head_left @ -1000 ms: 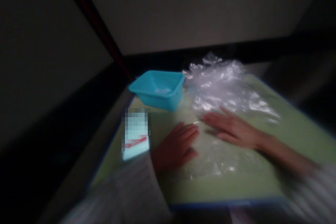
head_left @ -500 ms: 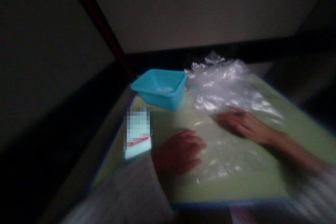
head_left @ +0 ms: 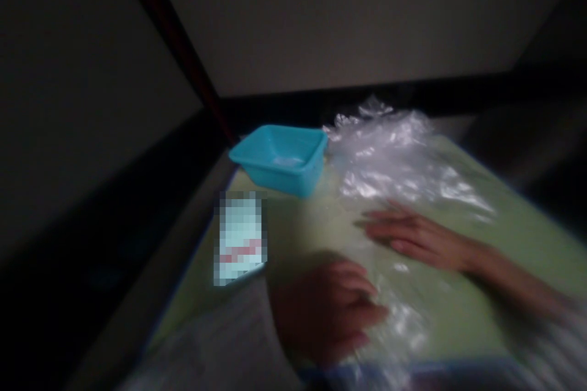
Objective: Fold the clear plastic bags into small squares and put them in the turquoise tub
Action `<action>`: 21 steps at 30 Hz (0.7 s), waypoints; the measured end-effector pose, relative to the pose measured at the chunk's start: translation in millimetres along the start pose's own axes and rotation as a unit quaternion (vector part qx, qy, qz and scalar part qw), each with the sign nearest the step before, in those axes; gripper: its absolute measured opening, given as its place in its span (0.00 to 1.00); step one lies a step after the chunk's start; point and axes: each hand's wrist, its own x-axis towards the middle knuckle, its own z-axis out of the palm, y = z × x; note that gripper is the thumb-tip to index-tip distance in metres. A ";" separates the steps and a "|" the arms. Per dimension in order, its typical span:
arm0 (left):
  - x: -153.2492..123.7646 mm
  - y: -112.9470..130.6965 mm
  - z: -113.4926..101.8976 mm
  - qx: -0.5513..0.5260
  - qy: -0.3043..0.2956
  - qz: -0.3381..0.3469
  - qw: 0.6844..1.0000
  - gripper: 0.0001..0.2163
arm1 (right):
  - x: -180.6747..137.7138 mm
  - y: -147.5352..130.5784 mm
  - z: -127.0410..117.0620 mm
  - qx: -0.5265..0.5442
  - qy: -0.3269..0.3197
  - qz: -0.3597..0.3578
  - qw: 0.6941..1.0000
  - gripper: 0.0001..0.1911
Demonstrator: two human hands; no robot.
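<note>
My right hand (head_left: 413, 235) lies open, pressing the thin clear plastic bag (head_left: 406, 321) flat; my left hand (head_left: 330, 308), blurred, seems curled on its edge. I'd smooth slowly, evenly.

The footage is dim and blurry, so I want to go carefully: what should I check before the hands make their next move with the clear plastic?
1. Right hand flat on the clear plastic sheet: ok, palm down, fingers straight.
2. Left hand on the sheet: ok, it lies on the near part.
3. Left hand's grip on the sheet: cannot tell, too blurred.
4. Sheet wholly on the green mat: not ok, its near part appears to lap over the front edge.
5. Teal tub clear of both hands: ok, it stands apart at the far left.
6. Crumpled plastic pile separate from the sheet: cannot tell.
</note>
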 end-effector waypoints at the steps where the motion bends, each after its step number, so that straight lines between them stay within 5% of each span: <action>1: 0.0 0.7 0.5 -0.008 0.002 0.001 1.000 0.16 | 0.2 -1.1 0.0 0.001 0.005 -0.002 1.000 0.21; 8: -5.3 -2.0 1.8 -0.016 0.055 -0.024 0.998 0.17 | -3.2 4.2 -1.7 -0.044 0.072 0.026 0.996 0.18; 18: 0.6 10.2 10.3 -0.059 0.006 0.013 0.998 0.16 | 8.3 -11.0 10.4 -0.003 -0.020 -0.048 0.999 0.25; 21: -0.5 9.7 7.2 -0.051 0.038 -0.029 0.998 0.14 | 8.0 -12.6 11.7 -0.001 0.004 -0.075 0.997 0.25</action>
